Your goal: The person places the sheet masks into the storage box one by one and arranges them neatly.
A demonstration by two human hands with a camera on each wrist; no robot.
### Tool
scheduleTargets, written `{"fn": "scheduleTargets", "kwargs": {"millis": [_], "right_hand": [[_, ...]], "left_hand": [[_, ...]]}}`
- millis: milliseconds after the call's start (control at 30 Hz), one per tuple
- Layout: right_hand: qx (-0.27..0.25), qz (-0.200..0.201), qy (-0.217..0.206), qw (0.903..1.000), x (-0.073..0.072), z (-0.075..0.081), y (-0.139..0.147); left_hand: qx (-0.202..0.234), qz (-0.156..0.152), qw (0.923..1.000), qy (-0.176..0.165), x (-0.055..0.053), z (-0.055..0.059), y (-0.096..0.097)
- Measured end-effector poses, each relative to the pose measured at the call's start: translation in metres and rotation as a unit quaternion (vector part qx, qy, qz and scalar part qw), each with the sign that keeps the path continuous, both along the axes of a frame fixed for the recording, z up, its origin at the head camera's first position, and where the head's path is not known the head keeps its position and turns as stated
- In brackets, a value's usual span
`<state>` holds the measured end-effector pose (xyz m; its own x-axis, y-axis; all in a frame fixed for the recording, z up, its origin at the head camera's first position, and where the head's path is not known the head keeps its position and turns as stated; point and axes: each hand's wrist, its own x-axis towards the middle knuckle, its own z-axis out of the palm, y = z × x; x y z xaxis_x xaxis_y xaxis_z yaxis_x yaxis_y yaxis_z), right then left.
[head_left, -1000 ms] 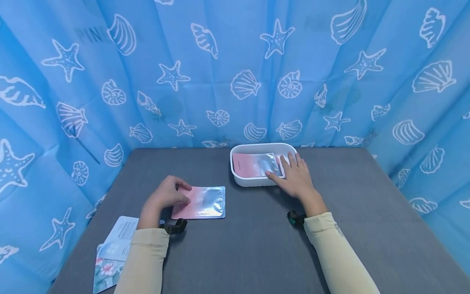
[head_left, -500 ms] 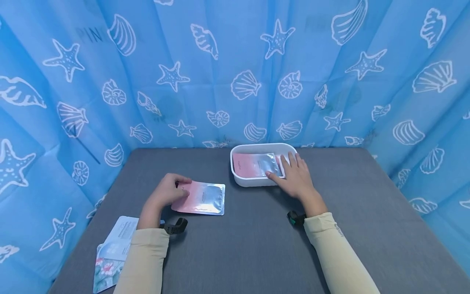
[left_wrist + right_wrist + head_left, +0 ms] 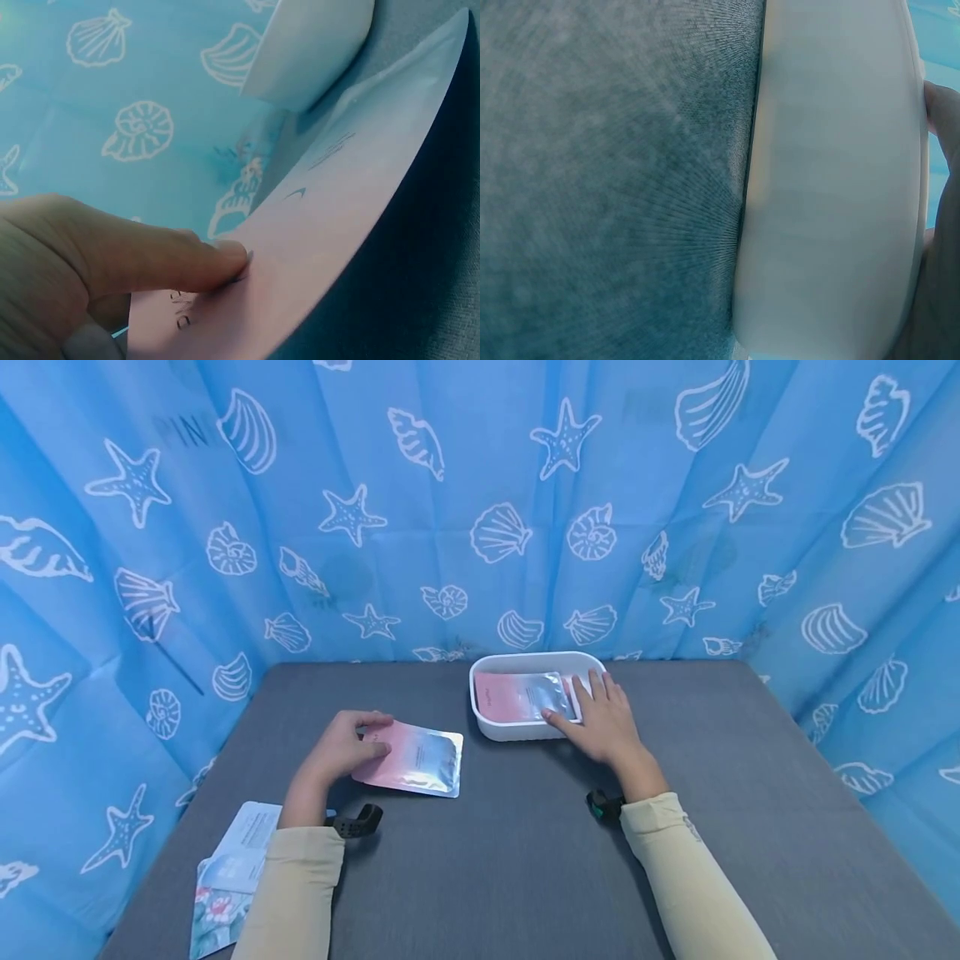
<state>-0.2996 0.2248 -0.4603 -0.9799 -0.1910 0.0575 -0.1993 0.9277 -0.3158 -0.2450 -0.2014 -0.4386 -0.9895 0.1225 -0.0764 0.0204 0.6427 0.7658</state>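
My left hand [image 3: 341, 747] pinches the left end of a pink-and-silver foil sachet [image 3: 420, 760]. In the left wrist view the thumb presses on the pink face of this sachet [image 3: 337, 187], which tilts and bows a little above the table. A white oval-cornered box [image 3: 517, 732] stands at the back of the table, with a similar pink-and-silver sachet [image 3: 513, 697] lying in it. My right hand [image 3: 609, 722] rests on the box's right front corner, fingers stretched over the inside and thumb at the front rim. The right wrist view shows mostly the box's outer wall [image 3: 832, 180].
At the left front, partly under the left forearm, lie a white packet [image 3: 251, 831] and a floral packet [image 3: 217, 918], overlapping. A blue curtain [image 3: 450, 510] with shell prints hangs behind the grey tabletop [image 3: 487, 877].
My left hand has lifted the sachet: its near edge has come off the table and it has moved slightly away from me. The right hand and the box have stayed put.
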Motion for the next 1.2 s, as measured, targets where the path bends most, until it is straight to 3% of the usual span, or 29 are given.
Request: {"fn": "scheduleTargets", "kwargs": {"millis": [233, 733, 967, 1200], "right_hand": [[0.002, -0.001, 0.0, 1.0, 0.001, 0.001, -0.001], [-0.005, 0.001, 0.007, 1.0, -0.001, 0.002, -0.002], [-0.005, 0.002, 0.005, 1.0, 0.001, 0.001, -0.001], [-0.006, 0.006, 0.007, 0.9999, 0.002, 0.0, 0.001]], "left_hand": [[0.022, -0.008, 0.9996, 0.014, 0.001, 0.007, 0.004], [0.121, -0.028, 0.9905, 0.058, 0.012, 0.042, 0.015], [0.137, -0.017, 0.9876, 0.074, 0.015, 0.049, 0.017], [0.16, -0.018, 0.9807, 0.112, 0.017, 0.052, 0.021]]}}
